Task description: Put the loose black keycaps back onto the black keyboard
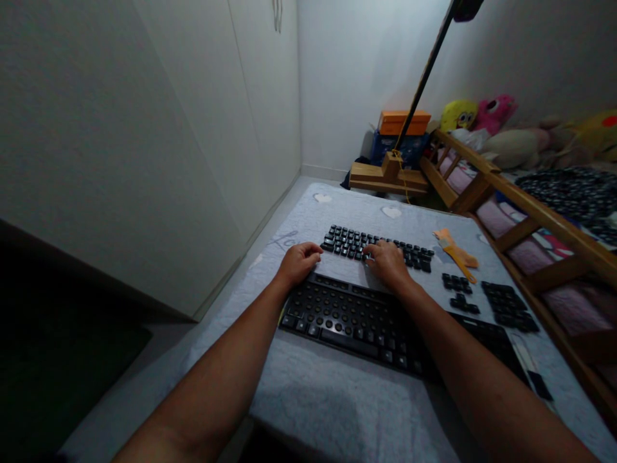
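Note:
A black keyboard [349, 312] lies on the cloth-covered table, most of its upper rows showing bare key sockets while keys sit along its front row. Beyond it, loose black keycaps [344, 239] are laid out in rows. My left hand [299, 260] is by the left end of these rows, above the keyboard's far left corner, with thumb and fingers drawn together; anything between them is too small to make out. My right hand [387, 260] reaches into the middle of the rows, thumb and forefinger closed at a keycap in the near row. My right forearm covers part of the keyboard.
More keycaps [508, 305] lie in groups at the right. A yellow-handled brush [457, 257] rests on an orange cloth [470, 257]. A wooden bed rail [535, 206] borders the table's right side. A wooden stand [388, 175] is behind; a pale cabinet [193, 128] rises at left.

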A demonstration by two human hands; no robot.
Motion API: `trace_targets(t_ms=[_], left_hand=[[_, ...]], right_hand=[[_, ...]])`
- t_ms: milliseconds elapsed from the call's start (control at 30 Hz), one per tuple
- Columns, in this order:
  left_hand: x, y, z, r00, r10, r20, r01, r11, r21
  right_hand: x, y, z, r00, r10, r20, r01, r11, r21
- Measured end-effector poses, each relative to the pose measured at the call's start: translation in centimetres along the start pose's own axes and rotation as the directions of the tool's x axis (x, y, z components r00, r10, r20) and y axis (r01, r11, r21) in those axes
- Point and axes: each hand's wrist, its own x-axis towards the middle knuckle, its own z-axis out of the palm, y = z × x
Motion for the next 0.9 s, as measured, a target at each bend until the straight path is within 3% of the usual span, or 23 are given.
trace_targets(t_ms=[900], left_hand=[[0.05,-0.23,0.0,1.0,0.012,0.002,-0.012,1.0,0.004]], right_hand=[[-0.29,-0.44,0.77,1.0,-0.019,-0.011,0.019,1.0,-0.024]])
